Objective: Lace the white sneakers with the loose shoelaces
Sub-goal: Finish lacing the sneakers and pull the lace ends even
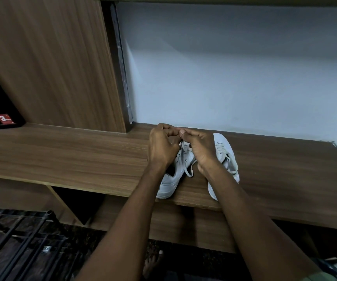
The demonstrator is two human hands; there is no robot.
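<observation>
Both hands meet over the left sneaker (170, 179) on the wooden bench (72, 159) — left hand (161, 149) and right hand (199, 151), fingers curled and pinching the shoelace (185, 165) just below them. The eyelets are hidden beneath the knuckles; the right sneaker (225, 157) sits beside, already laced.

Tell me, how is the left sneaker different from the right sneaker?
The left sneaker has both hands working over it, a lace end dangling loose; the right sneaker sits untouched with laces already crossed. The left hand and right hand hide the left sneaker's front. Both are white.
</observation>
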